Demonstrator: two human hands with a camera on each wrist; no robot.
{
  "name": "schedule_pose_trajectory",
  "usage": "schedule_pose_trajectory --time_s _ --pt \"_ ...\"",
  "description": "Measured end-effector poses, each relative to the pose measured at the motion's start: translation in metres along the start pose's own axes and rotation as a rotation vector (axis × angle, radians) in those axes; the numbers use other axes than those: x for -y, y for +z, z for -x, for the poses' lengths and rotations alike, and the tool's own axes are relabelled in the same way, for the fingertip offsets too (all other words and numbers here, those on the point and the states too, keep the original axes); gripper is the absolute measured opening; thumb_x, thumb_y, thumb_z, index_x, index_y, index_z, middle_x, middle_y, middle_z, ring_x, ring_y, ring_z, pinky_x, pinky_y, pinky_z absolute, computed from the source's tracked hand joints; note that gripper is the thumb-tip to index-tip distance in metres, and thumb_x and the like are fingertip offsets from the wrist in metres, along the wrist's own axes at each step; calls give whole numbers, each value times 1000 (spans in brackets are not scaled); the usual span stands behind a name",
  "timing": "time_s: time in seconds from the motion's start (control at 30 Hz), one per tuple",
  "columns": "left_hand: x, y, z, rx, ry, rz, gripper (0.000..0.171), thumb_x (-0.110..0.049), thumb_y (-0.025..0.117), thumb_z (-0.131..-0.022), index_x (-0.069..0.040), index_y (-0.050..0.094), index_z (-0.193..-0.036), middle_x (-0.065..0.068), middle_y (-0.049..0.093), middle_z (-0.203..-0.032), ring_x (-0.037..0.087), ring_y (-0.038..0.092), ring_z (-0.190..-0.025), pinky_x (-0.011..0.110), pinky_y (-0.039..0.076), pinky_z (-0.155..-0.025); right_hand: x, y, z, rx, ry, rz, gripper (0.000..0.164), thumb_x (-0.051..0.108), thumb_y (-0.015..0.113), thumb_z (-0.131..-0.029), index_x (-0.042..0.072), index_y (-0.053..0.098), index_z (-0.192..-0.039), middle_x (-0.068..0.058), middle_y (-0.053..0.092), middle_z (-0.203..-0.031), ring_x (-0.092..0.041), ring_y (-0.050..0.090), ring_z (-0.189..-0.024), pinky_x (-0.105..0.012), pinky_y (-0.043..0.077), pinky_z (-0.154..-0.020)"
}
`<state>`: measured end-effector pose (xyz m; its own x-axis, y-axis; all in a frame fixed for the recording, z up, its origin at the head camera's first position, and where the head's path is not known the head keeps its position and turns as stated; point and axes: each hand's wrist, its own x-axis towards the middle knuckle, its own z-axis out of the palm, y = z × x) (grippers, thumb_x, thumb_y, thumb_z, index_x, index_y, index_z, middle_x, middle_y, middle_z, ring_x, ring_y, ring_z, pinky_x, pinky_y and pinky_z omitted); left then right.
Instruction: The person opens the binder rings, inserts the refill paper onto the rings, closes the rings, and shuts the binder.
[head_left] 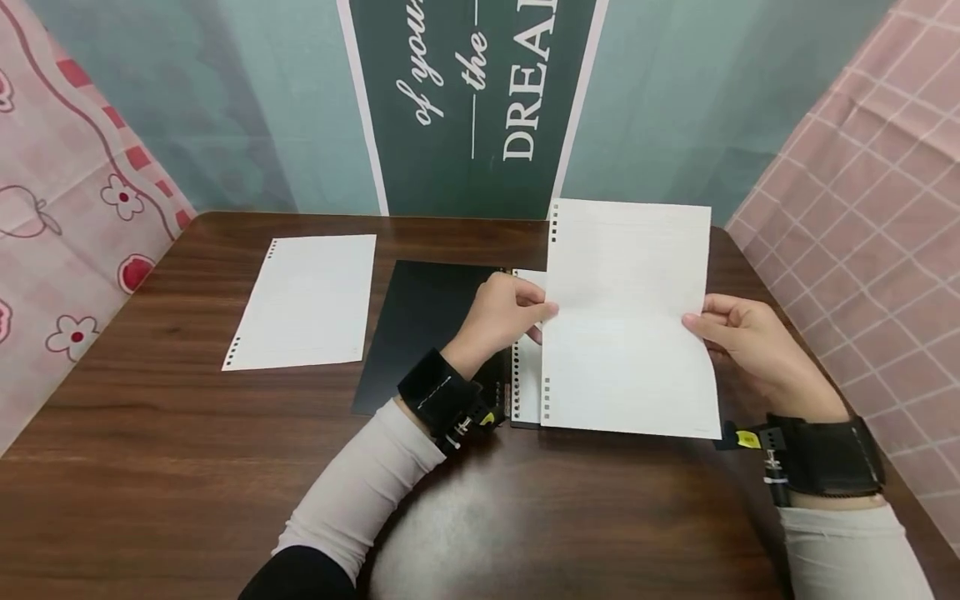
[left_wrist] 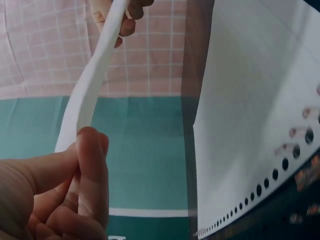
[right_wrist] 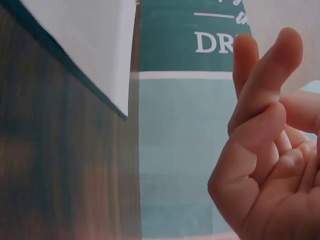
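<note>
Shows a brown wooden table point(head_left: 187, 483), flowered cloth point(head_left: 52, 250) at left, gridded pink cloth point(head_left: 862, 217) at right, lettered green panel point(head_left: 450, 175) behind.

On the table point(head_left: 187, 492), a loose-leaf sheet point(head_left: 303, 304) lies to the left and the opened ring binder point(head_left: 423, 325) right of it, slightly apart. Pages point(head_left: 528, 379) rest on the binder's right half. Above them, clear of them, is a raised sheet point(head_left: 630, 333), with the left hand point(head_left: 502, 317) at its left edge and the right hand point(head_left: 757, 350) at its right. Behind the table's far edge hangs a backdrop cloth point(head_left: 675, 100); other cloths flank it, left point(head_left: 75, 217) and right point(head_left: 862, 208).
</note>
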<state>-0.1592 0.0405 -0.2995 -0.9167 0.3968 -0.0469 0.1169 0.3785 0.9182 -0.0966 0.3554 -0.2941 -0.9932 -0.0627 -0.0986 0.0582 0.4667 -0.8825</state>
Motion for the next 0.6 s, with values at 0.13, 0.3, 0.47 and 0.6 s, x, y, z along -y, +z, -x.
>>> schedule_pose_trajectory --time_s 0.13,0.3,0.47,0.6 --pt "6 -10 -2 20 -28 23 14 -17 70 -93 -7 77 -100 7 74 -98 33 74 -78 22 47 -63 6 6 -10 38 31 30 25 28 56 -102 5 60 -111 9 69 -80 -7 62 -68 -26 53 -60" --pt "19 -21 -4 32 -59 65 12 -14 69 -94 -4 76 -98 8 72 -92 27 74 -72 25 48 -62 10 15 -25 105 64 51 31 28 55 -103 -1 57 -114 10 67 -76 -9 59 -64 -27 50 -59" --pt "31 -27 -5 48 -105 92 11 -11 67 -94 -3 75 -96 7 71 -80 15 69 -62 22 40 -54 8 22 -36 135 83 78 25 23 55 -103 -2 57 -109 9 58 -67 -10 50 -58 -26 43 -54" --pt "32 -26 -8 66 -102 73 12 -11 66 -95 -2 75 -96 8 71 -82 12 67 -60 23 45 -60 7 22 -36 134 109 73 20 21 56 -102 2 58 -100 6 48 -62 -12 44 -55 -27 41 -52"
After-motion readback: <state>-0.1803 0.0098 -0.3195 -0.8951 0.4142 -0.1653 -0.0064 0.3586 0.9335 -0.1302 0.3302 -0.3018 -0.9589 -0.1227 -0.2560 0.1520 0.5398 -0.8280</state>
